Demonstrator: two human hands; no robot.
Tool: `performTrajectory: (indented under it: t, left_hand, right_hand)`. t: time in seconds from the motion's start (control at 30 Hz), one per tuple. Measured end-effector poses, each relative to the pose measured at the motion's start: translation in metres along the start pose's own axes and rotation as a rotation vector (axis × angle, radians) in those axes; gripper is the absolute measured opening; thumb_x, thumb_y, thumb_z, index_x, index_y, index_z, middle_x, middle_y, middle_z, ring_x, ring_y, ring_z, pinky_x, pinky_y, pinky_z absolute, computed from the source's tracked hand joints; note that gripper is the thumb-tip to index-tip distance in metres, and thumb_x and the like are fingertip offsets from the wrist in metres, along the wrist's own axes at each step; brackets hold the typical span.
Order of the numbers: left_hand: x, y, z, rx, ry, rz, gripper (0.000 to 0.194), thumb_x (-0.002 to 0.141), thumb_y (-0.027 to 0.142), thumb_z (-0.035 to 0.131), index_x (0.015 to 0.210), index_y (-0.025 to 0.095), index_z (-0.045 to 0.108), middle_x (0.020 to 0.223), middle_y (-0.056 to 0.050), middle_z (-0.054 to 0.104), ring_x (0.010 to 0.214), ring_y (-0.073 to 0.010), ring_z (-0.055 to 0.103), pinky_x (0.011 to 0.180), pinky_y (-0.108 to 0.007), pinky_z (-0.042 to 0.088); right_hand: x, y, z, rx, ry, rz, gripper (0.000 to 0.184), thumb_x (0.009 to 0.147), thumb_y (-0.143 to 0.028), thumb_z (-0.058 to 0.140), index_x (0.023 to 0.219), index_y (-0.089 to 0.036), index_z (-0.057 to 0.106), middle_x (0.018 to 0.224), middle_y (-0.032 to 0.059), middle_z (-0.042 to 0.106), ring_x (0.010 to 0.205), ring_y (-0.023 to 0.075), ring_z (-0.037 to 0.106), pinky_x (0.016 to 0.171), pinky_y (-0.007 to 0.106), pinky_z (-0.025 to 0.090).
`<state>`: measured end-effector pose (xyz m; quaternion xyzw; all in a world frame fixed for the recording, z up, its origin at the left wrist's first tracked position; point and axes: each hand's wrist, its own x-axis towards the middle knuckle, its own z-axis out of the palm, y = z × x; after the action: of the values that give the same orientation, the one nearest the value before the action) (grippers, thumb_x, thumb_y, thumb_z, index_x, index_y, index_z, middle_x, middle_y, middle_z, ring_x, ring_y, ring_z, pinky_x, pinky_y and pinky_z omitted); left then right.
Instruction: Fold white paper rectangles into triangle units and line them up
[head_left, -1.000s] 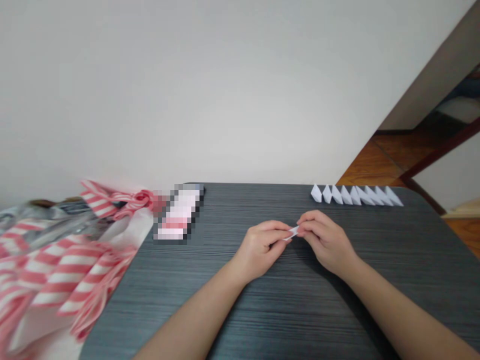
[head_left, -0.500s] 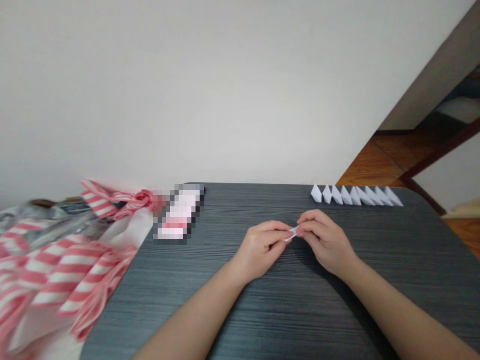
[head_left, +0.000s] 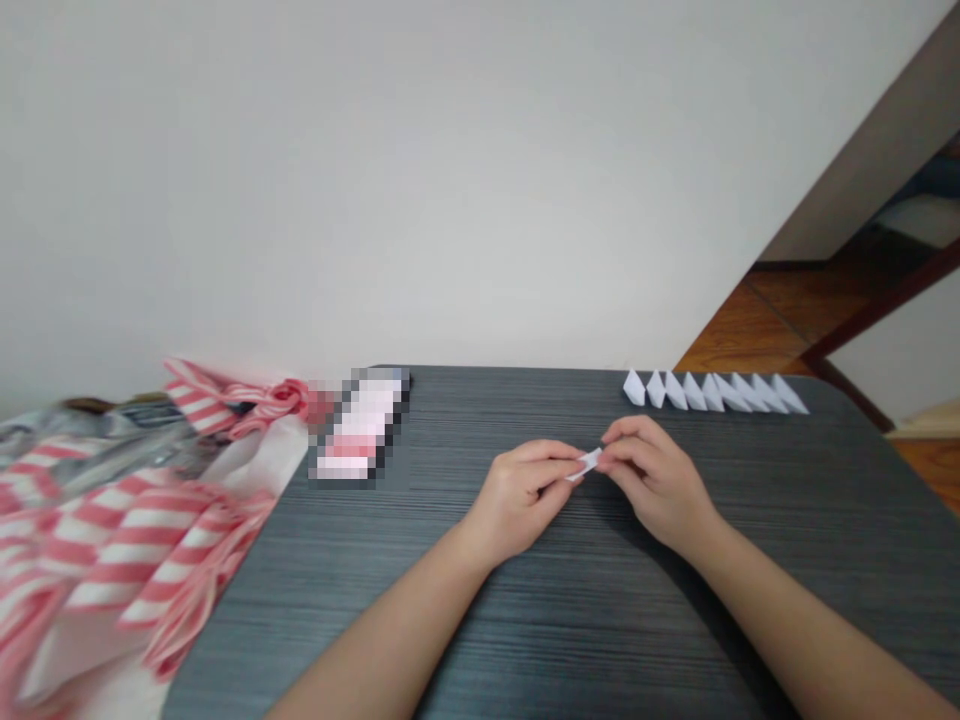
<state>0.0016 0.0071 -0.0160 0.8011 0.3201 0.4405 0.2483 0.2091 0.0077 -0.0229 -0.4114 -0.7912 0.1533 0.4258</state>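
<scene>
A small folded piece of white paper (head_left: 588, 464) is held just above the dark wood-grain table (head_left: 465, 620). My left hand (head_left: 525, 498) pinches its left end between thumb and fingers. At its right end, the thumb and fingertips of my right hand (head_left: 654, 482) close on the paper's edge. The fingers cover part of the paper, so its full shape is hidden. Several white folded paper pieces (head_left: 694, 392) stand in a row near the table's back right edge, beyond my right hand.
At the table's back left lies a blurred-out, phone-like object (head_left: 361, 425). Red-and-white striped cloth (head_left: 142, 530) is heaped left of the table. A pale wall (head_left: 480, 200) rises behind it, and wooden floor (head_left: 739, 325) shows at the right.
My right hand's fingertips have drawn slightly right, baring more of the folded paper between the hands. My left hand keeps its pinch in nearly the same place.
</scene>
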Motion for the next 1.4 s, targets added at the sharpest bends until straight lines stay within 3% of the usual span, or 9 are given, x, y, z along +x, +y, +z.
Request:
performTrajectory:
  t: [0.07,0.2,0.4,0.6,0.83,1.0,1.13,1.3,1.4]
  left_hand:
    - [0.0003,-0.0002,0.0,-0.002,-0.005,0.01,0.021,0.091,0.014,0.059,0.101,0.02,0.076,0.104,-0.006,0.075,0.095,-0.0164,0.071,0.088,-0.03,0.058]
    - [0.0007,-0.0005,-0.0003,-0.017,-0.017,0.028,0.023,0.091,0.013,0.056,0.1,0.021,0.076,0.104,-0.007,0.075,0.095,-0.0171,0.071,0.088,-0.032,0.058]
    - [0.0,-0.002,0.0,-0.013,-0.028,0.053,0.023,0.091,0.012,0.057,0.101,0.02,0.075,0.106,-0.007,0.075,0.095,-0.0171,0.07,0.088,-0.033,0.058]
    - [-0.0003,-0.0012,0.0002,-0.007,-0.024,0.042,0.022,0.09,0.011,0.059,0.102,0.019,0.074,0.106,-0.007,0.074,0.097,-0.0161,0.07,0.09,-0.031,0.057]
    - [-0.0009,0.0011,0.0,-0.013,-0.032,-0.025,0.02,0.087,0.011,0.061,0.104,0.017,0.071,0.107,-0.006,0.074,0.098,-0.0163,0.07,0.089,-0.028,0.055]
    - [-0.003,-0.0006,0.0009,-0.005,-0.068,-0.145,0.041,0.083,0.018,0.068,0.124,0.017,0.061,0.103,-0.005,0.075,0.086,-0.0159,0.07,0.077,-0.026,0.055]
    - [-0.0023,-0.0017,0.0003,0.079,-0.156,-0.094,0.019,0.089,0.021,0.062,0.106,0.018,0.07,0.093,-0.003,0.076,0.079,-0.0154,0.069,0.075,-0.026,0.052]
    - [-0.0022,-0.0034,0.0009,0.083,-0.147,-0.032,0.02,0.094,0.018,0.054,0.105,0.018,0.071,0.09,-0.002,0.076,0.078,-0.0141,0.068,0.074,-0.025,0.05]
    - [-0.0024,-0.0041,0.0009,0.077,-0.146,-0.013,0.021,0.094,0.017,0.053,0.104,0.017,0.071,0.092,-0.002,0.077,0.08,-0.0141,0.068,0.075,-0.025,0.049]
  right_hand:
    - [-0.0011,0.0016,0.0004,0.04,0.004,0.048,0.004,0.092,-0.019,0.06,0.093,-0.022,0.062,0.098,0.0069,0.061,0.078,0.0178,0.061,0.064,0.03,0.052]
    - [-0.0033,0.0056,0.0008,0.06,-0.011,0.13,0.012,0.091,-0.023,0.062,0.103,-0.022,0.06,0.081,0.002,0.06,0.058,0.0134,0.054,0.054,0.027,0.047]
    - [-0.0041,0.0071,0.001,0.078,-0.004,0.122,0.007,0.09,-0.021,0.063,0.097,-0.022,0.06,0.088,0.0038,0.066,0.062,0.0144,0.058,0.056,0.027,0.049]
    - [-0.0012,0.0031,-0.0016,0.049,-0.018,-0.046,0.013,0.093,-0.014,0.056,0.092,-0.023,0.064,0.097,0.0065,0.064,0.09,0.0198,0.064,0.079,0.034,0.054]
    - [-0.0013,0.0008,-0.0023,-0.013,-0.012,-0.049,0.017,0.094,-0.014,0.053,0.089,-0.022,0.067,0.098,0.0075,0.063,0.09,0.0204,0.064,0.077,0.033,0.054]
    - [-0.002,0.0004,-0.0029,-0.009,-0.034,-0.066,0.019,0.095,-0.014,0.051,0.089,-0.022,0.067,0.098,0.0075,0.063,0.089,0.0205,0.064,0.074,0.032,0.054]
    - [-0.0012,-0.0006,-0.0026,-0.001,-0.042,-0.075,0.018,0.095,-0.015,0.051,0.09,-0.022,0.066,0.097,0.0076,0.063,0.088,0.0196,0.064,0.073,0.031,0.054]
    - [-0.0003,-0.0022,-0.0008,0.036,-0.046,-0.036,0.013,0.094,-0.014,0.055,0.089,-0.021,0.063,0.094,0.006,0.064,0.087,0.0182,0.064,0.077,0.03,0.052]
    - [-0.0021,-0.0015,-0.0001,0.057,-0.036,0.066,0.004,0.092,-0.017,0.06,0.09,-0.021,0.06,0.084,0.0031,0.064,0.072,0.0159,0.063,0.065,0.027,0.051]
